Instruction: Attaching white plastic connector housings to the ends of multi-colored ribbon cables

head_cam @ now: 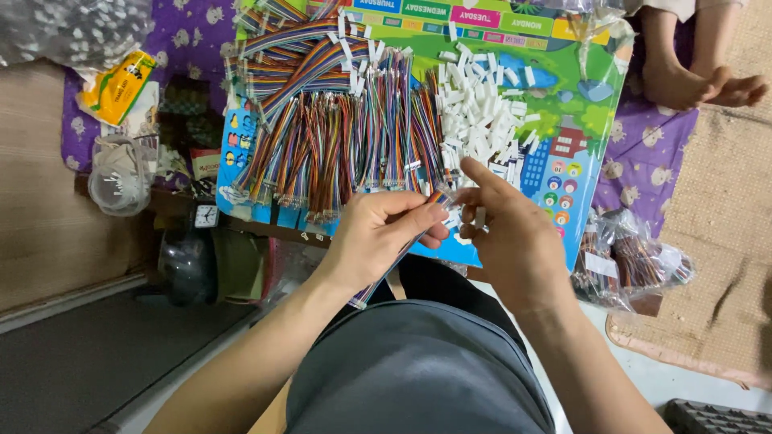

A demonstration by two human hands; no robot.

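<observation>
Hands at the cable board

Fingers hide most of what the hands hold. The left hand (pixel 378 233) is closed around a flat rainbow ribbon cable (pixel 376 283); only its near end shows, sticking out below the palm toward the lap, while its far end vanishes between the fingertips. The right hand (pixel 511 233) meets it there, thumb and forefinger pinched together on something small and white, too covered to tell for sure; a connector housing seems likely.

The cable is a thin band of parallel wires, striped in many colours, slightly bent.

Just beyond the hands, a glossy printed board (pixel 583 128) carries rows of cut ribbon cables (pixel 338 145), limp and bright, and to their right a heap of white plastic connector housings (pixel 482 112), small and blocky. At the right, a crinkled clear bag of cables (pixel 635 261) rests on woven matting. Bare feet (pixel 696 80) of another person are cut off at the far right edge.
</observation>
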